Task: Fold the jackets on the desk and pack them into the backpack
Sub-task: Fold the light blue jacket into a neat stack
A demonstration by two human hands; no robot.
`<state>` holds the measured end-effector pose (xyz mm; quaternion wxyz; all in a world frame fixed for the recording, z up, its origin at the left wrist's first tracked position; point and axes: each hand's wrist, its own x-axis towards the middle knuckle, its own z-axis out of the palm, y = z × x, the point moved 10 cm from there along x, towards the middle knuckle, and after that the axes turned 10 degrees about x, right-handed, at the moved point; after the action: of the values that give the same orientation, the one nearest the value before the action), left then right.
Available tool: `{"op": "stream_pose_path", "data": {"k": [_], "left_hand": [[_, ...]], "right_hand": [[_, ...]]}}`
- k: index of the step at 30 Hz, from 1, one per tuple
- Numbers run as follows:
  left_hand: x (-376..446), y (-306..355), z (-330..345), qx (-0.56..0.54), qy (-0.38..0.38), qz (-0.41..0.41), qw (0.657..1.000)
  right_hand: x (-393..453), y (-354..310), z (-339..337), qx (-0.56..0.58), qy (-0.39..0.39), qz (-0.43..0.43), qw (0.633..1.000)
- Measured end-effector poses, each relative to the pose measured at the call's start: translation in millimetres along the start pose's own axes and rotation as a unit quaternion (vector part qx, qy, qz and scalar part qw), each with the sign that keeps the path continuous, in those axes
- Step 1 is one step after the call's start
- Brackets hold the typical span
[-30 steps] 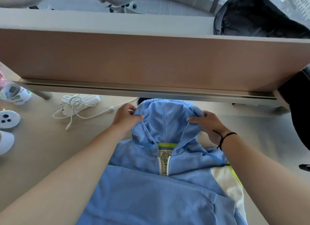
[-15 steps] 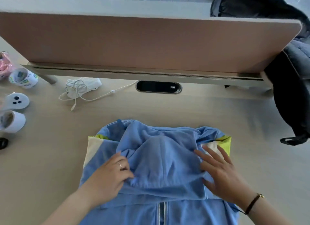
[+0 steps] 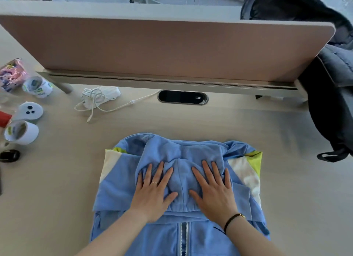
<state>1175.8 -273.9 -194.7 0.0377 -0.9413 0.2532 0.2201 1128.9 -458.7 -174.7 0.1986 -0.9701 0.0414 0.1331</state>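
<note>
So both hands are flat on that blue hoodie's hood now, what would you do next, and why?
Probably fold the top part down toward the zipper. The hood already lies flat over the hoodie, with the left hand and right hand pressing it, and the sleeves look tucked in, so halving it seems the likely step before it goes in the backpack.

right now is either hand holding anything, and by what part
Nothing is gripped. The left hand and right hand press flat on the folded-down hood of the blue jacket.
</note>
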Motion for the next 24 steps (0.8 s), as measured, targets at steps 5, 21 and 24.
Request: {"op": "stream_pose_path", "data": {"k": [5, 21, 24], "left_hand": [[-2, -5, 15, 0.047, -0.016, -0.029, 0.998], [39, 7, 1, 0.018, 0.098, -0.023, 0.995], [74, 5, -20, 0.021, 0.107, -0.025, 0.994]], "right_hand": [[-12, 4, 11, -0.032, 0.006, 0.049, 0.998], [13, 19, 19, -0.036, 0.078, 0.069, 0.994], [50, 31, 3, -0.034, 0.076, 0.076, 0.994]]}}
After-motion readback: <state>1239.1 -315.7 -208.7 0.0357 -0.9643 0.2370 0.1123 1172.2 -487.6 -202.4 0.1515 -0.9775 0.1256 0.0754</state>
